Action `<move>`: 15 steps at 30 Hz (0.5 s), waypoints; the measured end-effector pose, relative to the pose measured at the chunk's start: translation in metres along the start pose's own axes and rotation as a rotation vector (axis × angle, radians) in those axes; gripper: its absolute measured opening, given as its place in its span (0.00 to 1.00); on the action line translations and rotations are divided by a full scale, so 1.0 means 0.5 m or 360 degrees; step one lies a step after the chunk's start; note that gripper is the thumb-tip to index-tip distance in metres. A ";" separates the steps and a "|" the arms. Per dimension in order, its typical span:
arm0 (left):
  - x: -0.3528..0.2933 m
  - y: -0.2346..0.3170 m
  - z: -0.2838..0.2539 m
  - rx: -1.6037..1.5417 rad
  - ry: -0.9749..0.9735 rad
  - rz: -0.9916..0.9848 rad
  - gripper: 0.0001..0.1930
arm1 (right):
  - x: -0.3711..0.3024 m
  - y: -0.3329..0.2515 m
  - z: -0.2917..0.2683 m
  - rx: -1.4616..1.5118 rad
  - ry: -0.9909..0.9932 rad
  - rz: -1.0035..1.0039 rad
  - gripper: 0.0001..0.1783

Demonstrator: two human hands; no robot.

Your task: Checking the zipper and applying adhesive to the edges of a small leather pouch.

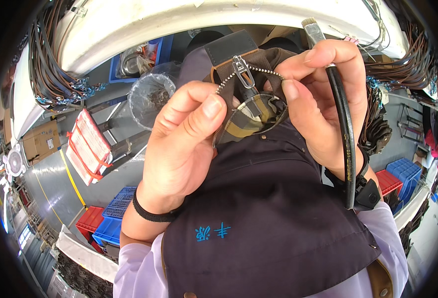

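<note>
In front of my chest is a small dark brown zippered pouch (218, 124), its mouth spread apart and a camouflage lining (246, 121) showing inside. My left hand (177, 136) pinches the left side of the mouth by the zipper tape, thumb against the fingers. On the right side, my right hand (323, 107) pinches the tape between thumb and forefinger. That hand also carries a flat brush (349, 139), its black handle pointing down and its bristles up. A metal zipper pull (243, 72) hangs at the far edge, below a black leather piece (230, 47).
A white work surface (179, 20) curves across the far side, with bundles of dark straps (50, 64) at both ends. Below it stand a blue bin (165, 52) and a clear-bagged bucket (152, 94). A stool with a red-tied pad (87, 149) and blue crates (117, 208) are to my left.
</note>
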State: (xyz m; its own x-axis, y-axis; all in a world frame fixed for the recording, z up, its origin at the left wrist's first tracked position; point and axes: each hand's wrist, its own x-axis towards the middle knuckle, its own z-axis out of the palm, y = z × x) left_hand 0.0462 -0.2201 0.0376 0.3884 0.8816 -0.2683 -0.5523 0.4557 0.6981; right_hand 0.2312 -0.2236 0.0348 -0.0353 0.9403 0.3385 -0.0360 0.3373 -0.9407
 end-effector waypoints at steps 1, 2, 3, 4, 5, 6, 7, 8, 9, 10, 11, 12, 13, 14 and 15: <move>-0.002 0.002 -0.008 0.0036 -0.0067 -0.0055 0.07 | -0.001 0.001 0.001 -0.0029 0.0014 -0.0034 0.17; -0.003 0.003 -0.012 0.0071 -0.0137 -0.0108 0.08 | -0.001 0.001 -0.003 -0.0031 0.0013 -0.0037 0.17; -0.003 0.002 -0.012 0.0070 -0.0140 -0.0106 0.08 | -0.004 -0.001 -0.012 -0.0086 -0.0020 -0.0077 0.15; -0.003 0.001 -0.010 0.0029 -0.0101 -0.0095 0.07 | -0.006 -0.004 -0.022 -0.0143 -0.0052 -0.0116 0.15; -0.005 -0.002 -0.010 -0.0008 -0.0047 -0.0076 0.06 | -0.008 -0.004 -0.032 -0.0305 -0.0007 -0.0211 0.20; -0.008 -0.005 -0.008 -0.0005 -0.0025 -0.0065 0.06 | -0.009 -0.015 -0.042 -0.0547 0.0004 -0.0308 0.23; -0.011 -0.007 -0.004 0.0020 0.0004 -0.0034 0.06 | 0.001 -0.023 -0.055 -0.0558 -0.0214 -0.0481 0.24; -0.009 -0.010 0.002 0.0039 0.0003 -0.0019 0.06 | 0.006 -0.032 -0.067 -0.0596 -0.0414 -0.0651 0.25; -0.008 -0.013 0.005 0.0036 -0.0007 -0.0023 0.06 | -0.005 -0.031 -0.045 -0.0454 -0.0308 -0.0695 0.24; -0.008 -0.017 0.007 0.0054 -0.0025 0.0015 0.06 | -0.005 -0.059 -0.036 -0.0464 -0.0394 -0.0550 0.18; -0.010 -0.020 0.009 0.0073 -0.0039 0.0054 0.06 | -0.015 -0.069 -0.020 -0.0512 -0.0381 -0.0499 0.16; -0.012 -0.021 0.013 0.0072 -0.0044 0.0051 0.06 | -0.022 -0.072 -0.007 -0.0559 -0.0368 -0.0447 0.16; -0.015 -0.021 0.016 0.0079 -0.0028 0.0079 0.06 | -0.029 -0.062 -0.001 -0.0531 -0.0340 -0.0483 0.18; -0.017 -0.022 0.017 0.0090 -0.0004 0.0112 0.06 | -0.029 -0.057 -0.003 -0.0526 -0.0342 -0.0484 0.18; -0.017 -0.024 0.005 0.0108 -0.0050 0.0130 0.06 | -0.028 -0.053 -0.005 -0.0571 -0.0337 -0.0504 0.17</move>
State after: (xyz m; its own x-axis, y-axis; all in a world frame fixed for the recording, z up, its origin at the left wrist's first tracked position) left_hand 0.0512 -0.2334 0.0333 0.3676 0.9108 -0.1882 -0.5322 0.3719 0.7606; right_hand 0.2350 -0.2459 0.0550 -0.2808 0.7726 0.5694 0.2655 0.6327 -0.7275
